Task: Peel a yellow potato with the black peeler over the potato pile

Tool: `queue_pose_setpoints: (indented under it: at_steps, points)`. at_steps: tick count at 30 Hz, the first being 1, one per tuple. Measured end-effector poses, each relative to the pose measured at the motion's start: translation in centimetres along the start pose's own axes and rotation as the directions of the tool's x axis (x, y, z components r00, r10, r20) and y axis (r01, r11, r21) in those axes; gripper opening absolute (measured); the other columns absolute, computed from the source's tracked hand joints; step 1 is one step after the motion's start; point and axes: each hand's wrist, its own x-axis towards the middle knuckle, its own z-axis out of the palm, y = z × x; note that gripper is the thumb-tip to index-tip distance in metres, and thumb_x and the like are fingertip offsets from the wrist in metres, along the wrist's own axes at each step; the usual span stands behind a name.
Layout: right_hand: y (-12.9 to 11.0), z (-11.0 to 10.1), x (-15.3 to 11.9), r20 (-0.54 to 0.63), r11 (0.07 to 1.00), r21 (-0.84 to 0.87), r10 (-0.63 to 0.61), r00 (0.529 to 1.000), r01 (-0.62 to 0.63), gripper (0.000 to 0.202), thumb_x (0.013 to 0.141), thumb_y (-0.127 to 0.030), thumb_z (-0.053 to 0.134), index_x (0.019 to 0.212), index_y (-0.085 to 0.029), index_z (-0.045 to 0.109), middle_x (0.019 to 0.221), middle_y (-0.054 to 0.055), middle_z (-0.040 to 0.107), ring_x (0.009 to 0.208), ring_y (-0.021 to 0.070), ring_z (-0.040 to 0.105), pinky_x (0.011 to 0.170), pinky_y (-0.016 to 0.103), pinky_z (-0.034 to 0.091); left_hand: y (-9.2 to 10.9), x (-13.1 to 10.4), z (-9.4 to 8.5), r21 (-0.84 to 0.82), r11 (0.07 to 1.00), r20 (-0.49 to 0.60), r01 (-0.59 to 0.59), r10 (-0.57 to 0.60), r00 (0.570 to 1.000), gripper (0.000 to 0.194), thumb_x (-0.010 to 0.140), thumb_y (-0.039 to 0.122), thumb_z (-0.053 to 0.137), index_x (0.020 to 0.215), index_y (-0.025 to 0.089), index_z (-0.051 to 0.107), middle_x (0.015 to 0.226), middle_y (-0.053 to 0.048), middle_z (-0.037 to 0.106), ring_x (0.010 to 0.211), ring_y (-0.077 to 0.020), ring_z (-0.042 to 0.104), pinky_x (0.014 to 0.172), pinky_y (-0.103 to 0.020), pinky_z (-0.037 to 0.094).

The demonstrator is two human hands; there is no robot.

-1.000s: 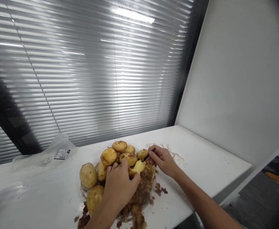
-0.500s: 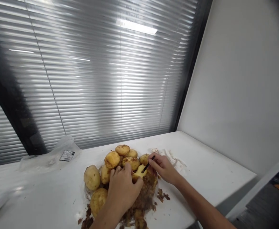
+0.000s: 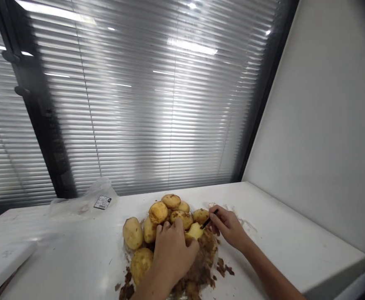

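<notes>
My left hand (image 3: 175, 252) curls around a partly bared yellow potato (image 3: 195, 231), thumb on its near side. Between the fingertips of my right hand (image 3: 229, 228) is a slim black tool (image 3: 209, 219); its lower end touches or nearly touches the right side of that potato, and I cannot make out its exact kind. Behind and left of my left hand lie several more potatoes, among them a large pale potato (image 3: 132, 233) and an orange-yellow potato (image 3: 158, 212). A wet brown heap of peelings (image 3: 202, 264) spreads below the held potato.
A clear plastic bag (image 3: 85, 201) with a printed label lies at the back left of the white table (image 3: 76, 250). At the left edge is a flat white box (image 3: 7, 262). Loose brown scraps (image 3: 224, 267) lie right of the heap. Window blinds (image 3: 138, 125) rise behind.
The whole view has shifted, so the table and hands appear farther right. The black tool has moved from the potato's upper face toward its right edge. My left hand keeps its hold.
</notes>
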Motion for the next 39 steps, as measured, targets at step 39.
queue_pose_setpoints:
  at_steps: [39]
  points:
    - [-0.9, -0.6, 0.1, 0.023, 0.999, 0.033, 0.032, 0.999, -0.033, 0.018, 0.095, -0.035, 0.052, 0.083, -0.021, 0.054, 0.061, -0.001, 0.066, 0.045, 0.0124, 0.056, 0.043, 0.022, 0.044, -0.1, 0.4, 0.2, 0.041, 0.999, 0.019, 0.006, -0.007, 1.0, 0.014, 0.08, 0.035, 0.046, 0.082, 0.021, 0.044, 0.081, -0.005, 0.061, 0.093, -0.0277, 0.054, 0.088, -0.042, 0.032]
